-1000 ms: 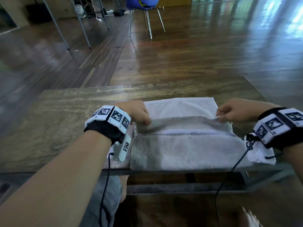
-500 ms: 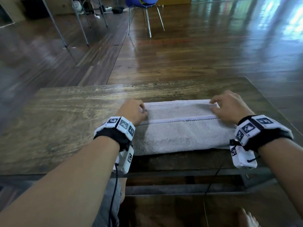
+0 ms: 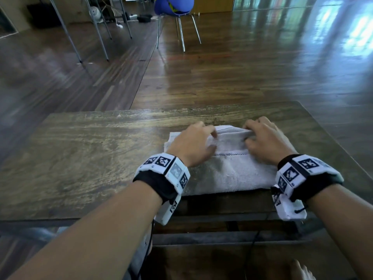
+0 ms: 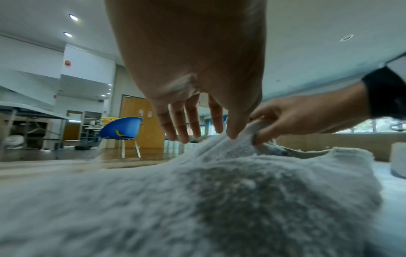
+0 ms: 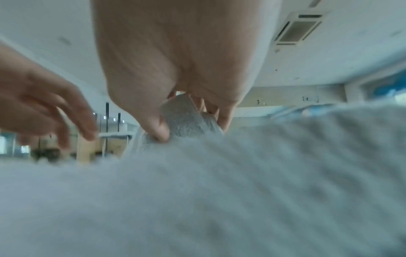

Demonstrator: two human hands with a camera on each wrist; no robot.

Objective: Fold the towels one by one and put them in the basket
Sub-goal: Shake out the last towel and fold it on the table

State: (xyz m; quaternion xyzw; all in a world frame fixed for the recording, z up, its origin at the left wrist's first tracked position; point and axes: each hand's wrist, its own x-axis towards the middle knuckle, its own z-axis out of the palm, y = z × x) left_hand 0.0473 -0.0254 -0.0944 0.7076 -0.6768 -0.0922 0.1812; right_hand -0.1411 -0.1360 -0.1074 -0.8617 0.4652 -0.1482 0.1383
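right hand [image 3: 262, 141] pinching towel [image 3: 228, 174] (left hand [image 3: 191, 144] spread)

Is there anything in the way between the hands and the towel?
No. The right hand already pinches a raised fold of the towel, and the left hand rests on it with straight fingers. The basket is not in view, so that path cannot be judged.

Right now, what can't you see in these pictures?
- Basket: in no view.
- Other towels: none in view.
- Towel far edge: head view, partly hidden by left hand and right hand.
- Towel layers: right wrist view is too blurred.
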